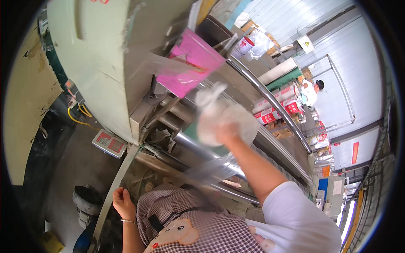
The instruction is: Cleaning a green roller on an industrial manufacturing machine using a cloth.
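Bundle of whitish plastic (249, 118) is above the metal rollers (199, 147); your right hand (228, 134), blurred, appears to grip it. The step is probably handling this bundle; the next move calls for keeping the loose film (211, 170) away from the rollers. Your right arm (257, 168) reaches forward; your left hand (123, 205) is low, fingers bent, whether closed I cannot tell.

A crumpled bundle of whitish, translucent, plastic-like material (231, 113), blurred at its edges, sits just right of the centre of the frame, its rounded, puffy main mass narrowing to a smaller, twisted-looking lump toward the upper left.
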Demonstrator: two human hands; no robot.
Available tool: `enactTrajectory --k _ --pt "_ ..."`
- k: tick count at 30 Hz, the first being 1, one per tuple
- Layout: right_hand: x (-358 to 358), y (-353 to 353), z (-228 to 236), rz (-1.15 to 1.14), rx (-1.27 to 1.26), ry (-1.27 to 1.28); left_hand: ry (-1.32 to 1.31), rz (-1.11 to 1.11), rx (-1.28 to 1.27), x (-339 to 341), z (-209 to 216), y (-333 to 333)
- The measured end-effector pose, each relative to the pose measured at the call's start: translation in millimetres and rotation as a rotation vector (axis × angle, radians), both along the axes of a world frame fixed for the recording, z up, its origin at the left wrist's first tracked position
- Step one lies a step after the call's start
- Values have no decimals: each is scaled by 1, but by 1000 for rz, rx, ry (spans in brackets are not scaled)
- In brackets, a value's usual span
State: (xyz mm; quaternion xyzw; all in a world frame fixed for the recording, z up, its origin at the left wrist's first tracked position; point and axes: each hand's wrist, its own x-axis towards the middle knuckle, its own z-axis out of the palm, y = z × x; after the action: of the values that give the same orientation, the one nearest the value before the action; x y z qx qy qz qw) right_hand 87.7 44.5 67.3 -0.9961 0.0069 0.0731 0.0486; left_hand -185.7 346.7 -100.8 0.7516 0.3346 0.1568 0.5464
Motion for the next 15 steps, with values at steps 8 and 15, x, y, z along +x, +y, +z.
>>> enactTrajectory --k 8,15 --pt "-40 58 137 232 364 99 -139 -31 22 2 -15 -3" --pt "57 -55 -32 128 314 -136 71 -112 44 3 60 -16"
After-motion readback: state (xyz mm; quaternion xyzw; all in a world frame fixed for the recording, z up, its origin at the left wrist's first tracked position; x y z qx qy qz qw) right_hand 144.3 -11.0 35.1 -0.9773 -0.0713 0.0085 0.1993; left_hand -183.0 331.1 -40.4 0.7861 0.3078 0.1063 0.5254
